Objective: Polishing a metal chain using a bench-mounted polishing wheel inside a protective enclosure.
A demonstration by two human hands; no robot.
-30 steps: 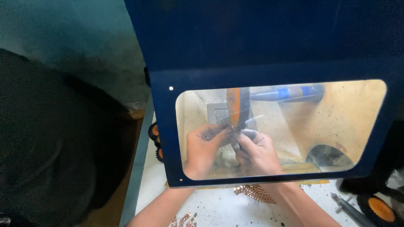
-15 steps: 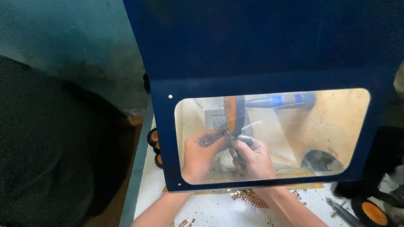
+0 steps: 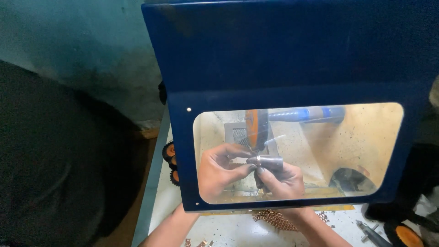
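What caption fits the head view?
Behind a blue hood's window, both hands hold a small ringed mandrel below an orange wheel.

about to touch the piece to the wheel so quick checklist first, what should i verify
1. Both hands on the piece: ok, left hand and right hand pinch a small dark tapered holder carrying a metal ring.
2. Piece clear of the orange wheel: ok, just below it.
3. Clear shield window between face and wheel: ok.
4. Wheel spinning: cannot tell.
5. Fingertips away from the wheel edge: not ok, close.
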